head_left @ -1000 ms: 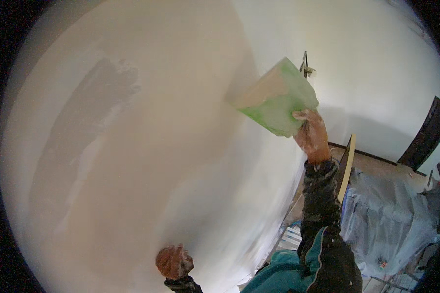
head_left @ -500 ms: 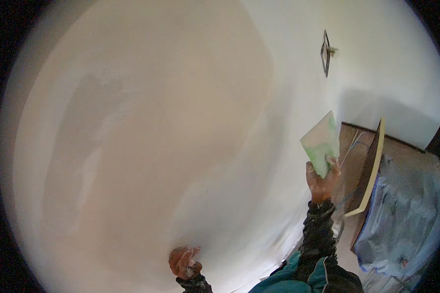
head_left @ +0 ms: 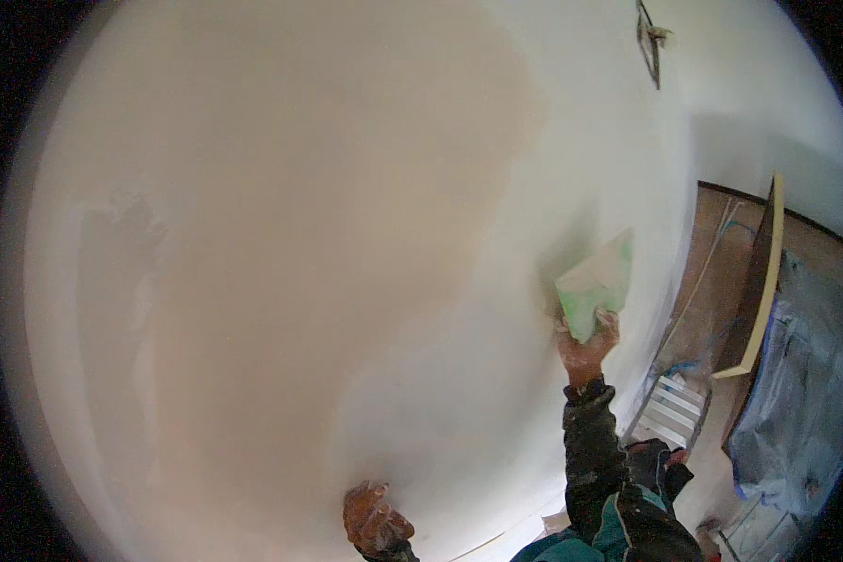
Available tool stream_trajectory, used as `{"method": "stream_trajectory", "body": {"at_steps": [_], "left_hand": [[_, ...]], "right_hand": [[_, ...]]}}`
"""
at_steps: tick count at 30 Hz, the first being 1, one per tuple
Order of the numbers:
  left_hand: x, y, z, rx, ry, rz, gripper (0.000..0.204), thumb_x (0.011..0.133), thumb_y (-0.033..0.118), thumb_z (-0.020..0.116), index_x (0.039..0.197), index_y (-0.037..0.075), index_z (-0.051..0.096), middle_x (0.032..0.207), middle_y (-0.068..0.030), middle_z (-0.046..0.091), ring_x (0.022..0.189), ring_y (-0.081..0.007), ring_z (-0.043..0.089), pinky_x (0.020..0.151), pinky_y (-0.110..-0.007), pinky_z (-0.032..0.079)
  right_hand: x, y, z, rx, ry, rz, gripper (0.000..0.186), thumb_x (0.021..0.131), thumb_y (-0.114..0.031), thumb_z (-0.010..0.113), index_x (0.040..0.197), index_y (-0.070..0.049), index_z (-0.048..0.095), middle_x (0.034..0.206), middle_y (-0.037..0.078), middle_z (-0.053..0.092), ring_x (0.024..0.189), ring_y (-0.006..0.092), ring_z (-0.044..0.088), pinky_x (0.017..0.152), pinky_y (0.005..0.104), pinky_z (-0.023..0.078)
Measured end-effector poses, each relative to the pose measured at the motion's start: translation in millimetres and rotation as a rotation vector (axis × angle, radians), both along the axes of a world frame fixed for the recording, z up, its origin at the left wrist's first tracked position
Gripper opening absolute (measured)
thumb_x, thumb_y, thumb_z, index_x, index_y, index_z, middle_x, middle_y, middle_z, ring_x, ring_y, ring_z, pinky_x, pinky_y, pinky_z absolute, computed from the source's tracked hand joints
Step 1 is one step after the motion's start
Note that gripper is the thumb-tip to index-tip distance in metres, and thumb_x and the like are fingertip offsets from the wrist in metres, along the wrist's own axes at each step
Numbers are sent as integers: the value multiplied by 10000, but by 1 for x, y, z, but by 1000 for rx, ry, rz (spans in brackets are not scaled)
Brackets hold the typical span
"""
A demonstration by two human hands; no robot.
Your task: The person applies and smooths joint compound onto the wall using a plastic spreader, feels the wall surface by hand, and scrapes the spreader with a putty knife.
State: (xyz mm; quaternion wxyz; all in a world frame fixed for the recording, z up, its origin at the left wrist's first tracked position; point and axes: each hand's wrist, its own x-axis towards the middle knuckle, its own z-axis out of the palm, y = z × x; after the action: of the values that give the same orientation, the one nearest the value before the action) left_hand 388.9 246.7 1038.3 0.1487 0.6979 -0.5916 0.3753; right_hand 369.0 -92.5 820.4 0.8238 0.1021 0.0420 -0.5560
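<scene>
My right hand (head_left: 586, 345), dusted white, grips the lower part of a flat green sheet or pad (head_left: 595, 276) with a pale face, held at the large white wall (head_left: 281, 244). Whether the sheet touches the surface I cannot tell. My left hand (head_left: 376, 517) is lower down near the bottom edge, close to the wall, with its fingers curled closed; whatever may be in them is hidden. The wall has a broad beige patch and a greyer smeared strip (head_left: 112, 347) toward the left.
A dark metal wall fitting (head_left: 650, 47) is high on the right. Below at right are a yellow-edged board (head_left: 770, 276), plastic sheeting (head_left: 796, 393) over something, a white slatted step (head_left: 672, 407), a pale pole and blue cord on the floor.
My right hand has dropped with the green sheet, then shifted slightly left. The view has shifted, so the fitting sits higher and farther right. My left hand appears slightly lower and farther right.
</scene>
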Motion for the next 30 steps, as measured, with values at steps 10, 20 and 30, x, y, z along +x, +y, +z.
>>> {"method": "stream_trajectory", "body": {"at_steps": [10,20,30], "left_hand": [[15,7,-5,38,-278,347,464,752,255,579,1197,151,501,1242,-194,447,1168,-401,360,943,-611,236],[-10,-36,34,402,-356,560,588,727,320,585,1297,311,442,1413,-147,301,1290,-536,135,952,-744,34],[-24,-139,275,528,-967,536,633,821,364,514,1379,134,324,1435,-180,268,1317,-423,229,1059,-565,178]], "right_hand": [[31,-11,-58,-342,816,-359,353,736,-203,552,1074,-105,523,964,64,556,799,233,594,600,368,547],[48,-19,-47,-360,813,-517,361,715,-194,568,1065,-114,537,992,57,566,816,252,591,603,390,535],[49,-28,-45,-111,344,-144,286,719,-219,591,974,-103,529,991,83,551,872,277,572,707,425,503]]}}
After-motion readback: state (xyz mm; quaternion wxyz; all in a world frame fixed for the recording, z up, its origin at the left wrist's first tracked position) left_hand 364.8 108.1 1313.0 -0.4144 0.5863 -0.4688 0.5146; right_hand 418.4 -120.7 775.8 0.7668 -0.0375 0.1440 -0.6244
